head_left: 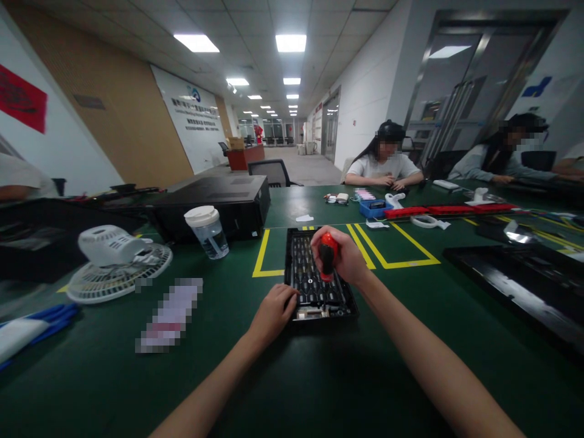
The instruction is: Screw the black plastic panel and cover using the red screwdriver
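Note:
A black screwdriver bit case [344,315] lies on the green table in front of me, filled with rows of dark bits and small metal parts near its front edge. My right hand [344,249] is wrapped round a screwdriver [327,258] with a red and black handle, held over the case. Its tip is hidden below the handle and fingers. At the case's left edge, my left hand [274,310] grips the rim with curled fingers, the thumb nearer to me.
A water bottle [207,232], white fan [123,261] and black computer case [210,204] stand left. Blue gloves [41,328] lie far left. At right are a black panel [515,286], white tape roll [424,221] and blue box [374,208]. A person [385,158] sits across.

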A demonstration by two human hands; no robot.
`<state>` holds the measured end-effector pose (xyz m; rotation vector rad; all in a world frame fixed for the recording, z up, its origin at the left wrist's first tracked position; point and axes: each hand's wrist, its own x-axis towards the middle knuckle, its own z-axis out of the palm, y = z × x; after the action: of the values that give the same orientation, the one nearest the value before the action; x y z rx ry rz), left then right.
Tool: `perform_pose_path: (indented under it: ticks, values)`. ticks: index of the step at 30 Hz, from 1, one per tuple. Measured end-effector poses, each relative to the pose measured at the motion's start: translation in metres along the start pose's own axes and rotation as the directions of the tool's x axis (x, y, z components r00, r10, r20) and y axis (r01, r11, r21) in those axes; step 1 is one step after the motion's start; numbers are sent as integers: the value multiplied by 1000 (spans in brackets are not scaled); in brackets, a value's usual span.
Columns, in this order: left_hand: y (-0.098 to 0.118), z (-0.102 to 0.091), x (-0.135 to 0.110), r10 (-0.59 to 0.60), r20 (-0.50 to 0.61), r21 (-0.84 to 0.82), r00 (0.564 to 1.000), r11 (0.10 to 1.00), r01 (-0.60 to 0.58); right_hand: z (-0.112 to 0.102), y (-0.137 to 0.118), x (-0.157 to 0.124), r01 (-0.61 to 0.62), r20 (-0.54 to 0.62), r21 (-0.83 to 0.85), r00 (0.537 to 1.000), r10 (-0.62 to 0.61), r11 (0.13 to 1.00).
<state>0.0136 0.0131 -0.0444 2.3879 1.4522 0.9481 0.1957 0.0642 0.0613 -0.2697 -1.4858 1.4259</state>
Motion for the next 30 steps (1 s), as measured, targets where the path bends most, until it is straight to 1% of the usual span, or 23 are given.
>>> perform_pose_path:
  ticks: [2,5,10,17,30]
  values:
    - [0,0,0,1,4,4,1000,1000,-1,-2,0,0,-12,20,47,1000,11,999]
    - [0,-1,0,-2,5,4,1000,1000,2,-4,-1,0,-27,43,63,999,24,998]
    - [-2,0,0,-6,0,-1,1000,1000,6,-8,-5,0,-60,111,67,992,53,996]
    - [-2,2,0,3,-14,-4,1000,1000,-3,-14,-11,0,-115,172,35,979,107,993]
    - [-1,1,0,2,-7,13,1000,1000,-2,-22,-14,-1,-138,189,-14,972,138,990]
